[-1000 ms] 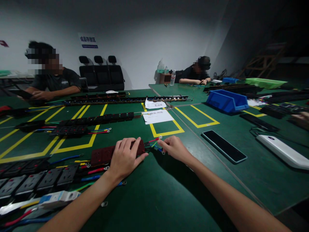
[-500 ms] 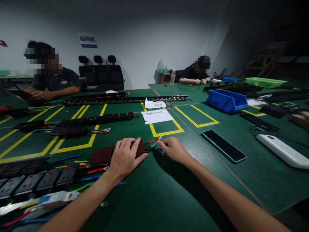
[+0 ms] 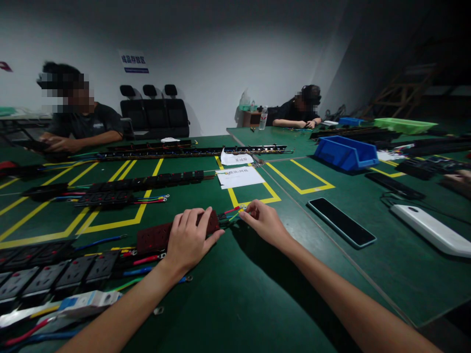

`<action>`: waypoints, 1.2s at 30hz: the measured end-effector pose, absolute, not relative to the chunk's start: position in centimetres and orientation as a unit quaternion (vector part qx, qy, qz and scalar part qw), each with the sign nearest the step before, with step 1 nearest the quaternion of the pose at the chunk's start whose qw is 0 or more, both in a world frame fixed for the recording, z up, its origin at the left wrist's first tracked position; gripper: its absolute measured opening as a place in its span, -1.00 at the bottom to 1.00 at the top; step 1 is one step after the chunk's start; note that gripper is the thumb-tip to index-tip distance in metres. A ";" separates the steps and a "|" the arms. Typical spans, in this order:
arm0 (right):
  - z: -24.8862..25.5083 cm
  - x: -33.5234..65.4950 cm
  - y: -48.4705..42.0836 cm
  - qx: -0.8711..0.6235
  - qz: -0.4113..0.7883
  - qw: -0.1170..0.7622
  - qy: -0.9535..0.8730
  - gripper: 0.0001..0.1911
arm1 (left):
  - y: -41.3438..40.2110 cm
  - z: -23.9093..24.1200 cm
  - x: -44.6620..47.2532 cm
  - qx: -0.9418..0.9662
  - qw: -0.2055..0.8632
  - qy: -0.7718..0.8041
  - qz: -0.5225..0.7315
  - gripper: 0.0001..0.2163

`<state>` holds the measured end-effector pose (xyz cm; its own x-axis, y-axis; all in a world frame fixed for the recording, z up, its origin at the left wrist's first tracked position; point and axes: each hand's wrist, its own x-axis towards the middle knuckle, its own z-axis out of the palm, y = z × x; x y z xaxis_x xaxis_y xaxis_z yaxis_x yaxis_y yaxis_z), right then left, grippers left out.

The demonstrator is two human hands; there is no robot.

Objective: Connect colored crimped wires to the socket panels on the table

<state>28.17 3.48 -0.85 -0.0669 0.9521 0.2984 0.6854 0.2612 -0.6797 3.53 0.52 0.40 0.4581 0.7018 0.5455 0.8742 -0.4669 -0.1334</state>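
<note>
A dark red socket strip [image 3: 152,238] lies on the green table in front of me. My left hand [image 3: 189,238] is wrapped over its right part from above, thumb along the near side, hiding some of the sockets. Short red, green and blue wires [image 3: 231,215] with ring terminals come out of the strip's right end. At their tips my right hand [image 3: 263,221] is closed in a pinch on a wire end. The fingertips cover which wire it is.
Black socket strips [image 3: 69,274] with coloured leads lie at the left. Beyond my hands are paper sheets [image 3: 241,178] and yellow tape lines. A phone [image 3: 342,222], a white power bank [image 3: 432,229] and a blue bin [image 3: 344,153] stand at the right. Two people sit across the table.
My right hand has shifted slightly up, and its fingers have moved on the wire ends. The wires have swung a little. My left hand stays on the strip.
</note>
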 end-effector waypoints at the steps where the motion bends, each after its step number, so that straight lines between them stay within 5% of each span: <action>1: -0.9 28.2 3.5 -0.576 0.188 0.375 -0.702 -0.73 | 0.5 0.4 3.5 -0.829 0.204 -0.475 -0.215 -0.42; 9: -0.7 28.2 3.6 -0.519 0.235 0.451 -0.687 -0.74 | 0.6 0.3 3.4 -0.823 0.226 -0.468 -0.229 -0.42; 36: -0.1 28.7 3.6 -0.518 0.202 0.426 -0.713 -0.72 | 0.8 0.3 3.3 -0.851 0.214 -0.432 -0.208 -0.41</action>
